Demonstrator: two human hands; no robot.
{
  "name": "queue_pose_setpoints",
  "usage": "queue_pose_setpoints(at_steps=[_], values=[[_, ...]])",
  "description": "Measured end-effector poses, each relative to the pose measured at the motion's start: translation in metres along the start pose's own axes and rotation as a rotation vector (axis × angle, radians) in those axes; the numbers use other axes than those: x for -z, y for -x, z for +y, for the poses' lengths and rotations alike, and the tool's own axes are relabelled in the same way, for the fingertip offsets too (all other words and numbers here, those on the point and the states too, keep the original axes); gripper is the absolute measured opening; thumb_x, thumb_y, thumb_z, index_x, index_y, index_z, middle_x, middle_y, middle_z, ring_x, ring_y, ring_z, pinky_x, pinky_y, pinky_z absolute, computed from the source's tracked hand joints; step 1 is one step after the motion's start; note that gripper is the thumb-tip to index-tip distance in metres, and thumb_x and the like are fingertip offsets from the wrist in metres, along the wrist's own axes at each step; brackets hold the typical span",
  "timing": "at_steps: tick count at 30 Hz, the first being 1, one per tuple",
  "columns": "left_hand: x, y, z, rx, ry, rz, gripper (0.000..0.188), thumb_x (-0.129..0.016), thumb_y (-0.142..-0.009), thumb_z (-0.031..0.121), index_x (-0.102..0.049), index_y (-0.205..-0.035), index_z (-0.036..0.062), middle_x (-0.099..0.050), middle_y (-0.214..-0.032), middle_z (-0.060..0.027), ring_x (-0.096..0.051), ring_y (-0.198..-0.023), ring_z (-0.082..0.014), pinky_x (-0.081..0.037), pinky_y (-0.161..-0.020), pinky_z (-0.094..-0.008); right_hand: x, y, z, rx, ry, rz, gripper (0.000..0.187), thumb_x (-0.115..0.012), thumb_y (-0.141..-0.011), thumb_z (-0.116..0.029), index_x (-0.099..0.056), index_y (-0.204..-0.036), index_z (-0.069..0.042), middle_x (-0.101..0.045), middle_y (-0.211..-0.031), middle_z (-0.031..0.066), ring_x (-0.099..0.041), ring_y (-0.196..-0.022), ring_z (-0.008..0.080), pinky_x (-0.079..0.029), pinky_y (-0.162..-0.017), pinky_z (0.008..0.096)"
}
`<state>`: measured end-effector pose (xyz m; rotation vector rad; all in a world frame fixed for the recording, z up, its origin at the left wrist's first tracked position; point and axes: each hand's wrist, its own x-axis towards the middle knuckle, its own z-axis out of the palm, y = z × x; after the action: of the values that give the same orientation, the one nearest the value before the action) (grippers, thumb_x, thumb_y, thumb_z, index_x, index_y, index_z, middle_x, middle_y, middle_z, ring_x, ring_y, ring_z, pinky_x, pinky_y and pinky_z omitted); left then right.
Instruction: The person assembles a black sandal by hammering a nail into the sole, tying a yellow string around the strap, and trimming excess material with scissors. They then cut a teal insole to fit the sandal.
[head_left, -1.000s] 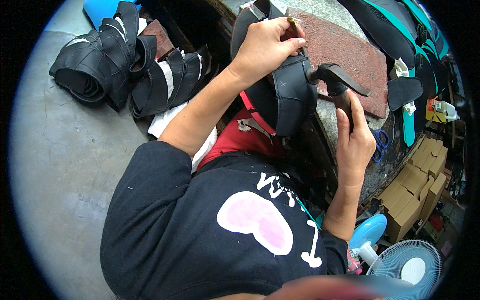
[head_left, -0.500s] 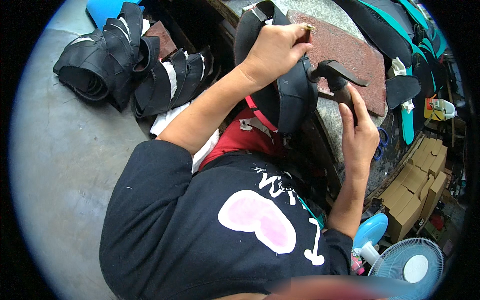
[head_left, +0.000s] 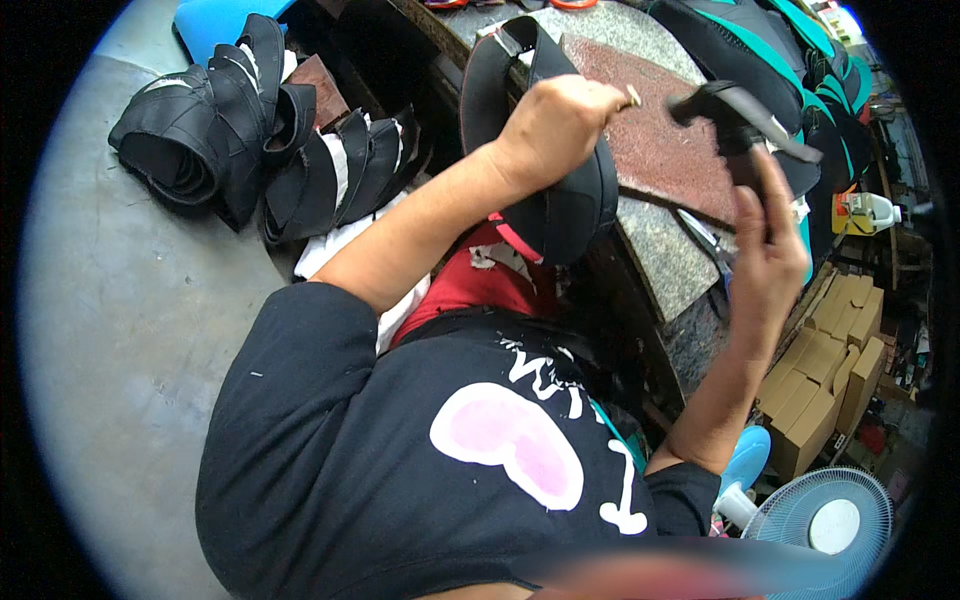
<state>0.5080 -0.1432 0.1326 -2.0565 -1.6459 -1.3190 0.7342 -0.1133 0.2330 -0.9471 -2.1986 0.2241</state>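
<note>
Head view: the right hand [head_left: 772, 245] is closed around a hammer [head_left: 738, 128]; the left hand [head_left: 553, 135], fingers curled, pinches a small pale-tipped piece [head_left: 632, 96] over a curved black panel [head_left: 578, 208], beside a red-brown slab [head_left: 660, 150]. Good control would favour a steady pinch, fingertips clear of the hammer's path, and the panel firmly braced.

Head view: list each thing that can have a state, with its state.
left grip: closed on a small tool
small tool: held, only its tip showing
right grip: closed on hammer
hammer: held, head apart from band
band: curved, partly hidden
slab: lying flat
roll: coiled
fan: running or stopped, can't tell
</note>
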Motion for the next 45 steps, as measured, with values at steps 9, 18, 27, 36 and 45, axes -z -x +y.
queue_pose_setpoints(at_steps=[9, 18, 27, 36, 45], values=[[-0.003, 0.0, -0.002, 0.059, -0.003, -0.005, 0.016, -0.068, -0.083, 0.008, -0.066, -0.098, 0.0019, -0.067, -0.087, -0.0162, -0.067, -0.082, -0.0319, -0.053, -0.073, -0.038, -0.014, 0.005, 0.0, -0.034, -0.058, 0.01, 0.037, -0.061, -0.097, -0.03, -0.061, -0.131, -0.017, -0.072, -0.108, 0.0129, -0.071, -0.093, 0.0234, -0.054, -0.074, 0.0335], [-0.004, 0.005, -0.014, 0.365, 0.27, 0.047, 0.016, -0.069, -0.088, 0.011, -0.067, -0.097, -0.0023, -0.071, -0.083, -0.0139, -0.071, -0.075, -0.0198, -0.054, -0.067, -0.0289, -0.039, 0.045, 0.01, -0.089, 0.124, -0.256, 0.039, -0.063, -0.094, -0.033, -0.06, -0.131, -0.023, -0.07, -0.106, 0.0138, -0.07, -0.088, 0.0329, -0.055, -0.071, 0.0394], [0.012, 0.01, -0.017, 0.522, 1.01, 0.553, 0.006, -0.058, -0.098, 0.009, -0.059, -0.095, 0.0037, -0.06, -0.082, -0.0022, -0.061, -0.07, -0.0071, -0.058, -0.06, -0.0243, -0.041, 0.046, 0.008, -0.09, 0.171, -0.231, 0.038, -0.062, -0.094, -0.034, -0.06, -0.13, -0.023, -0.071, -0.101, 0.0146, -0.07, -0.085, 0.0342, -0.055, -0.068, 0.0405], [0.018, 0.031, -0.019, 0.668, 0.197, 0.095, 0.037, -0.072, -0.081, 0.022, -0.045, -0.096, 0.0021, -0.059, -0.081, -0.0165, -0.062, -0.07, -0.0339, -0.049, -0.069, -0.0416, -0.042, 0.038, 0.023, -0.385, -0.094, -0.298, 0.038, -0.065, -0.093, -0.034, -0.063, -0.129, -0.021, -0.071, -0.108, 0.0141, -0.07, -0.098, 0.0301, -0.053, -0.081, 0.0366], [0.107, 0.035, 0.008, 0.592, 0.65, 0.484, 0.034, -0.068, -0.078, -0.002, -0.042, -0.096, 0.0117, -0.036, -0.089, 0.0029, -0.04, -0.08, -0.0078, -0.04, -0.076, -0.0226, -0.044, 0.024, 0.055, -0.125, 0.398, -0.183, 0.038, -0.074, -0.083, -0.02, -0.069, -0.12, -0.027, -0.062, -0.103, 0.0041, -0.058, -0.098, 0.0256, -0.047, -0.088, 0.0389]])
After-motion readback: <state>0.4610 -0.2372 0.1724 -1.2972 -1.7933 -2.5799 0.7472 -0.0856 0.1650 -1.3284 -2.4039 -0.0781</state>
